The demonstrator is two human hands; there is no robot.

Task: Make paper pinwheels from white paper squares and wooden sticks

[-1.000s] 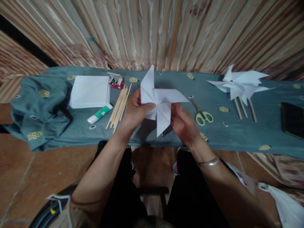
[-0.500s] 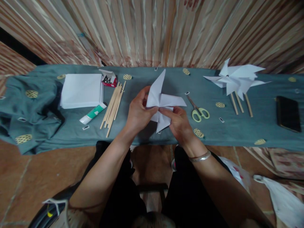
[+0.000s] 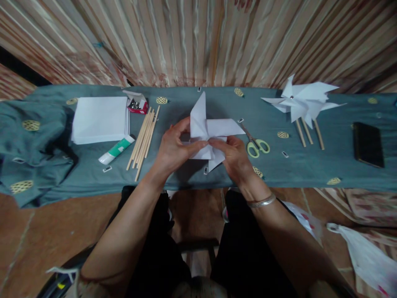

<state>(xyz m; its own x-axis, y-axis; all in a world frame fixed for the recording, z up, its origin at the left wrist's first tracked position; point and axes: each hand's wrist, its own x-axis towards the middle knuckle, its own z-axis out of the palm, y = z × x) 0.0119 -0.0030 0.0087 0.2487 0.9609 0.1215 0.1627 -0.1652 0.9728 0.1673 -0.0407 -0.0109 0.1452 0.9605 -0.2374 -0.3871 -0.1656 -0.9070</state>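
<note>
A white paper pinwheel (image 3: pixel 198 120) without a stick is held above the cloth between both hands. My left hand (image 3: pixel 175 149) grips it from the left, thumb pressed near the centre and fingers behind the paper. From the right, my right hand (image 3: pixel 234 157) pinches it, thumb or fingertip meeting the left thumb at the middle. Its blades point up, right and down; the left one is partly covered by my hand. Green-handled scissors (image 3: pixel 257 147) lie just right of my right hand. Wooden sticks (image 3: pixel 142 140) lie to the left of my left hand.
Left on the green cloth (image 3: pixel 198 182) are a stack of white paper (image 3: pixel 101 120), a green-and-white tube (image 3: pixel 116 150) and a small red box of metal pins (image 3: pixel 137 103). At right lie finished pinwheels on sticks (image 3: pixel 305 101) and a black phone (image 3: pixel 368 144).
The pinwheel has turned slightly in my hands, its upper blade now more upright. Both hands keep their hold at the centre. The view has shifted a little.
</note>
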